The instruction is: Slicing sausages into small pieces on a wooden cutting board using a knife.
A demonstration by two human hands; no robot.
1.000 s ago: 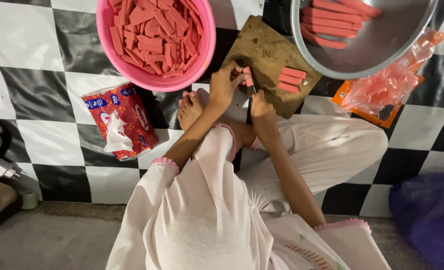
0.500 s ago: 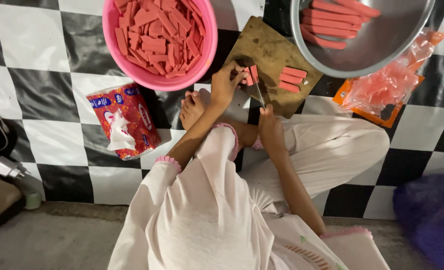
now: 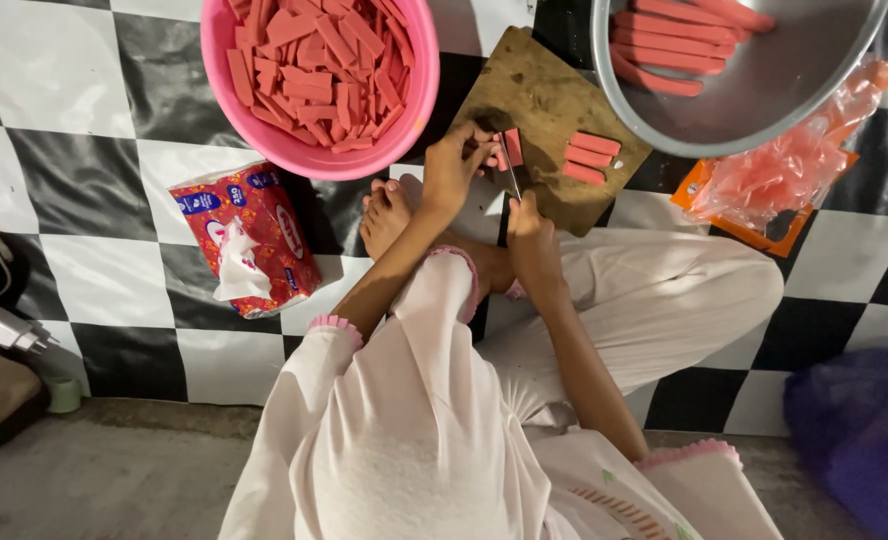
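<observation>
We sit over the wooden cutting board (image 3: 544, 95) with our left hand (image 3: 454, 165) curled down on a pink sausage piece (image 3: 502, 150) at the board's near edge, fingers closed on it. Our right hand (image 3: 529, 235) is shut around the knife (image 3: 510, 170), its blade running away from us, just right of the held piece. Three cut strips (image 3: 589, 158) lie crosswise further right, nearer the right hand.

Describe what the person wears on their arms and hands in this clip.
Both hands, left hand and right hand, are bare: no gloves, and no rings or watch that I can make out. The forearms are bare too. Loose pale pink sleeves reach about the elbows and end in darker pink ruffled trim.
</observation>
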